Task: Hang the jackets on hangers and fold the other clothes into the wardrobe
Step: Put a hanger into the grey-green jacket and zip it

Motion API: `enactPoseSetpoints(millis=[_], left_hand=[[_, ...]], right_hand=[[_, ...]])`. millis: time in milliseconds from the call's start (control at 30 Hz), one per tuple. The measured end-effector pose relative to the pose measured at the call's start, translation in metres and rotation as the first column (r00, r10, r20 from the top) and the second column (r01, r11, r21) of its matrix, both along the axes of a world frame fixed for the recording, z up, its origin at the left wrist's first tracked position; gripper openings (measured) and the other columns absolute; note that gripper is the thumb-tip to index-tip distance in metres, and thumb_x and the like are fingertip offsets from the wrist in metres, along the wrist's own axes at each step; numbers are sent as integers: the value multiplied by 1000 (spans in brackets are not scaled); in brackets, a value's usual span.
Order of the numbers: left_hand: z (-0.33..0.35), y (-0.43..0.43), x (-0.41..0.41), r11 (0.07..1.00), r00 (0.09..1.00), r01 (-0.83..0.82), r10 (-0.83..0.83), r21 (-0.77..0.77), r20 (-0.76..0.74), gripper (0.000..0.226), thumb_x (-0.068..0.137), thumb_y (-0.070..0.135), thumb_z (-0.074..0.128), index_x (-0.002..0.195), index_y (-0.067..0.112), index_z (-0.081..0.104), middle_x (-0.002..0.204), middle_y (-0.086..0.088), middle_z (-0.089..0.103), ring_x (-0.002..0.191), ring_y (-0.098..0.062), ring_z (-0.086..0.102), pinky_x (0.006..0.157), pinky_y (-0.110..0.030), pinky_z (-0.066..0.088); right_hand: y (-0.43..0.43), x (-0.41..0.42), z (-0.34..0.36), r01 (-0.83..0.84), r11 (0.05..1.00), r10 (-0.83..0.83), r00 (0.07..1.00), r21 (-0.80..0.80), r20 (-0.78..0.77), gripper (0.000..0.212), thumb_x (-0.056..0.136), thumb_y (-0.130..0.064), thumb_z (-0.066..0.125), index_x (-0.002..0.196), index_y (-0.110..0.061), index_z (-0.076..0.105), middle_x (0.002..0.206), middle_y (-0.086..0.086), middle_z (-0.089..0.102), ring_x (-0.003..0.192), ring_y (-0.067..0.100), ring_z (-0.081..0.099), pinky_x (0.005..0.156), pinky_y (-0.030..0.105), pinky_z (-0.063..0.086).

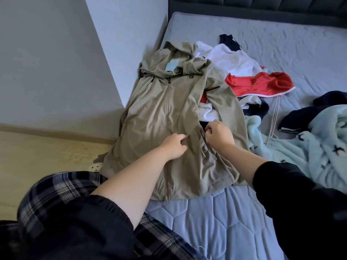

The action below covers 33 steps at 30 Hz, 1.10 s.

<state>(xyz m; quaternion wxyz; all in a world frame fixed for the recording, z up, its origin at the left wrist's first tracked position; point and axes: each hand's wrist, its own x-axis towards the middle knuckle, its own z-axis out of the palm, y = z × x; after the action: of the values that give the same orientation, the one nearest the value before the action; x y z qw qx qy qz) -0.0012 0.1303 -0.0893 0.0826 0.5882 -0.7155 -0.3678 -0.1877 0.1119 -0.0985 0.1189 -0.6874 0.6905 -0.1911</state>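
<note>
A khaki hooded zip jacket (165,109) lies spread front-up along the left side of the bed, hood toward the headboard, with a light blue tag at its collar. My left hand (173,146) pinches the fabric near the jacket's middle. My right hand (218,134) grips the jacket's right front edge, just beside the left hand. Under and beside the jacket lies a pile of white, red and navy clothes (251,79).
A light blue fleece blanket (308,147) and a dark navy garment (309,113) lie at the right. The blue quilted mattress (216,218) reaches to a dark headboard (262,8). A grey wall and wooden floor (37,147) are at the left.
</note>
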Motion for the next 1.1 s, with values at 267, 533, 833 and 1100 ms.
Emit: enactPoseSetpoints(millis=[267, 533, 833, 1100], left_hand=[[12, -11, -81, 996, 994, 90, -89, 14, -62, 72, 91, 18, 53, 153, 18, 16, 158, -2, 19, 143, -23, 24, 114, -33, 26], [8, -2, -121, 987, 990, 143, -141, 79, -27, 60, 101, 39, 37, 153, 32, 8, 162, 0, 0, 148, -17, 3, 116, -36, 13], [5, -4, -124, 969, 977, 205, -212, 137, 38, 63, 99, 46, 39, 152, 35, 8, 161, -2, 6, 148, -20, 8, 118, -35, 14], [5, -1, -115, 957, 966, 222, -242, 185, 95, 61, 99, 43, 41, 152, 26, 18, 159, -1, 19, 144, -18, 23, 117, -32, 21]], right_hand=[[-14, -69, 2, 349, 909, -337, 937, -228, 94, 35, 79, -3, 44, 110, 5, 57, 120, 25, 50, 107, 42, 47, 91, 45, 37], [5, -139, -17, 550, 801, -584, 805, 235, 104, 29, 96, -13, 36, 117, 1, 51, 122, 23, 55, 110, 39, 52, 84, 38, 39], [-6, -148, 20, 506, 733, -475, 859, 454, -189, 22, 89, -19, 52, 105, -6, 57, 104, 11, 61, 99, 30, 61, 78, 35, 48], [11, -162, 23, 621, 736, -578, 783, 268, -229, 28, 86, -22, 55, 107, -4, 60, 99, 11, 64, 92, 31, 62, 77, 34, 48]])
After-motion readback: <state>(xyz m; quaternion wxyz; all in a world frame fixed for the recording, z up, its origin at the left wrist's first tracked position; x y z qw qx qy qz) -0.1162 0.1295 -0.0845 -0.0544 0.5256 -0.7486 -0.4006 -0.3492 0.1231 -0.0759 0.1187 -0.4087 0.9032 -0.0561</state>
